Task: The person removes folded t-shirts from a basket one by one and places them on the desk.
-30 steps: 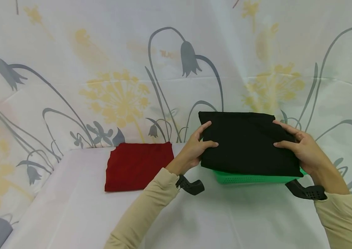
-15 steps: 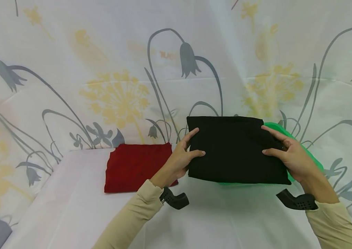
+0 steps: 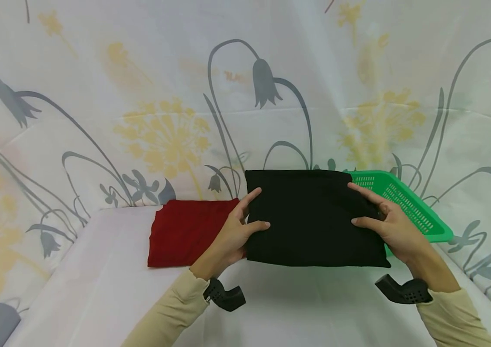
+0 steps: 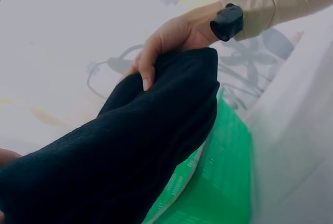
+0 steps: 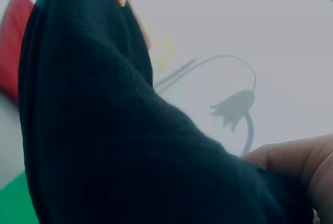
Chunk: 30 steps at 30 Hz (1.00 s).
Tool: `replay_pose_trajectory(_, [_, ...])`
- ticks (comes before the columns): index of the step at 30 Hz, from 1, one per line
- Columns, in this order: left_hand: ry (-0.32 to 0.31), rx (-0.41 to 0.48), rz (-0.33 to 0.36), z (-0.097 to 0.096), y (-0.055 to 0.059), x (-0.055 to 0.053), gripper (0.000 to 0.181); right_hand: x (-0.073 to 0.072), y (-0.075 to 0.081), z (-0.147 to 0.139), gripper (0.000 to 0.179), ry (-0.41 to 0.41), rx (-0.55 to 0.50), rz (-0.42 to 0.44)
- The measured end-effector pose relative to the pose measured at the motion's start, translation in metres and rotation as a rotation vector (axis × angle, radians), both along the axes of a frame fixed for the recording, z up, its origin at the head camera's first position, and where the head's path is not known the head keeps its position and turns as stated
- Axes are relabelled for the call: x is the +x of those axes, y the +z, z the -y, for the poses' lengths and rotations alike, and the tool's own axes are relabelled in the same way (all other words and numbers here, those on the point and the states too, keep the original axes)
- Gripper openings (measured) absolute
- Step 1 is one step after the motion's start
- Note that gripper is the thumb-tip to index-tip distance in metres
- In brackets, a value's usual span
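A folded black cloth [image 3: 310, 219] is held up between my two hands, in front of a green basket. At its left edge my left hand [image 3: 232, 233] grips it, thumb on the near face. My right hand [image 3: 401, 231] pinches the opposite edge the same way, thumb and index finger showing on the cloth. In the left wrist view, several layers of the black cloth [image 4: 135, 130] are visible, gripped by the right hand [image 4: 174, 41] at the far end. A folded red cloth [image 3: 186, 233] lies on the table to the left, partly behind the left hand.
The green perforated basket [image 3: 414, 207] stands on the white table [image 3: 111, 294] at the back right, partly covered by the black cloth. Behind the table hangs a white curtain [image 3: 141, 62] with grey and yellow flowers. Each wrist wears a black camera mount [image 3: 228, 295].
Both hands have carried the black cloth leftward and a little toward me, from over the green basket. More of the basket shows now. The red cloth stays in place.
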<state>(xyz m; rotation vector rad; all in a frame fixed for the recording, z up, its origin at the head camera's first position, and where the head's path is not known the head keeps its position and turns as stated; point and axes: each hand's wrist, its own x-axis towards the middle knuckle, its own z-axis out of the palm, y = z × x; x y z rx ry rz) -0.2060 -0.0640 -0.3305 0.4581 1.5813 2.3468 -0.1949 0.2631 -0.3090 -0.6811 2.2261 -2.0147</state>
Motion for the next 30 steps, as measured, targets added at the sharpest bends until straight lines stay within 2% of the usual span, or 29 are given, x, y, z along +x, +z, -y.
replay_pose_trajectory(5, [0.010,-0.016,-0.024,0.011,-0.004,0.008,0.076,0.003,-0.007,0.009,0.068,0.012,-0.003,-0.001])
replay_pose_trajectory(12, [0.023,-0.047,-0.041,0.030,-0.012,0.018,0.076,0.010,-0.016,0.029,0.073,-0.054,0.066,0.045])
replay_pose_trajectory(15, [0.033,-0.075,-0.046,0.040,-0.016,0.021,0.076,0.013,-0.021,0.038,0.075,-0.057,0.066,0.064])
replay_pose_trajectory(30, [0.070,-0.126,-0.017,0.099,-0.048,0.043,0.077,0.024,-0.049,0.089,0.078,-0.056,0.120,0.100])
